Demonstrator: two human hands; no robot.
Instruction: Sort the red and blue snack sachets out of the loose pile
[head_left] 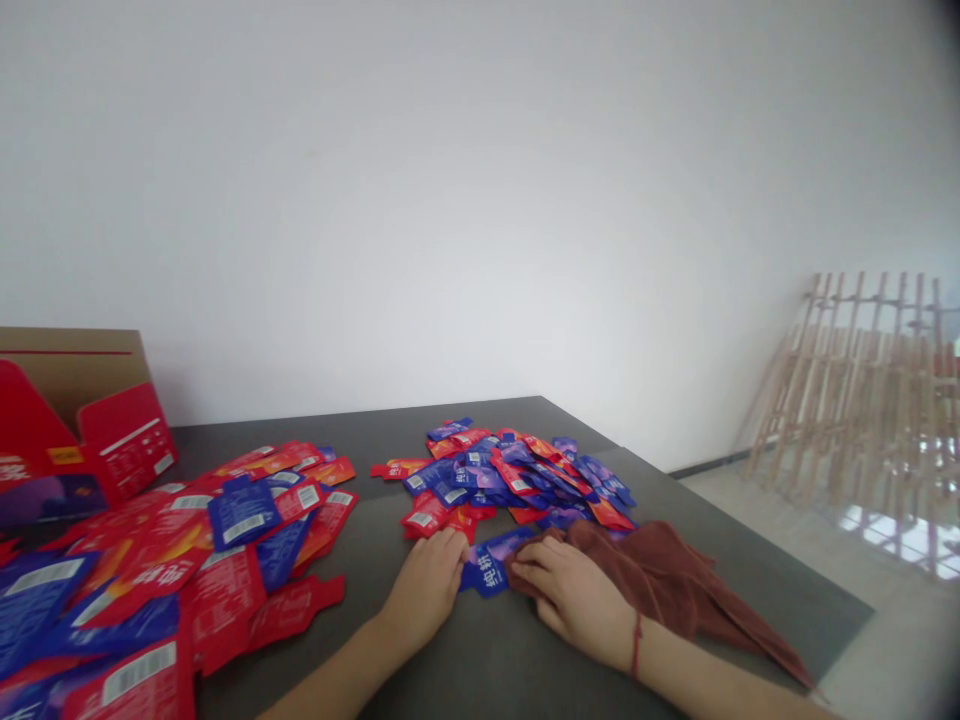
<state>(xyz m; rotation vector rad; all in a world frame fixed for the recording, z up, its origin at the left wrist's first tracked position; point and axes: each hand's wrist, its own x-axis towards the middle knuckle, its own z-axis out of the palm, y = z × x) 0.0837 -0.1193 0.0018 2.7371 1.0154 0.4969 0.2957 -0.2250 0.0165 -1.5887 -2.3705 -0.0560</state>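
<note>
A blue sachet [493, 563] with white lettering lies flat on the dark table between my hands. My left hand [429, 588] has its fingers curled at the sachet's left end, gripping that edge against the tabletop. On the other end, my right hand [574, 592], with a red string at the wrist, holds a brown cloth [660, 565] bunched under its fingers and pressed against the sachet. The loose part of the cloth trails off to the right. Just beyond my hands is a pile of red and blue sachets [480, 475].
A larger heap of red and blue sachets [161, 570] spreads over the left of the dark table [450, 670]. Behind it stands an open red cardboard box [127, 450]. A white wall backs the table; wooden racks [847, 390] lean at the far right.
</note>
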